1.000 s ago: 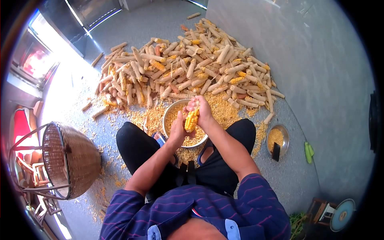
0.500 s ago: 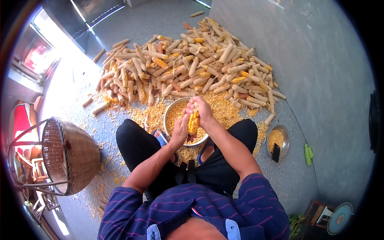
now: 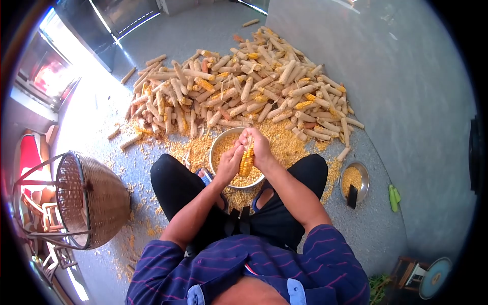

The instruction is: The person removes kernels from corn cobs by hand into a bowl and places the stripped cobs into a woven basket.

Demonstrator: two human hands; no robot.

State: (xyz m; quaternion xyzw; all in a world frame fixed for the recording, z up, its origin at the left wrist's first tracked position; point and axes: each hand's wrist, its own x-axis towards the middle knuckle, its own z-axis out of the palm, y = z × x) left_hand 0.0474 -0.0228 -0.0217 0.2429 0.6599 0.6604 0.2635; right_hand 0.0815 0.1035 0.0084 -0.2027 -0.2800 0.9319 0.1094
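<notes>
Between my two hands is an ear of corn (image 3: 247, 162), its yellow kernels in rows with some bare gaps. My left hand (image 3: 230, 163) closes on its left side, and my right hand (image 3: 259, 147) wraps its upper right part. The thumbs and fingertips come close together near the top of the ear, where they partly hide it. Directly below is a metal basin (image 3: 212, 161) holding loose yellow kernels (image 3: 223, 147). The basin stands on the floor between my feet.
A large heap of mostly stripped cobs (image 3: 244, 91) lies beyond the basin, with kernels scattered around it. At left stands a wicker basket (image 3: 109, 203). To the right are a small metal bowl (image 3: 364, 175) of kernels with a dark object (image 3: 352, 196) on its rim, and green pods (image 3: 393, 197).
The ear has tilted slightly and sits a little lower in my hands, which stay together over the basin. The whole view has shifted a few pixels.
</notes>
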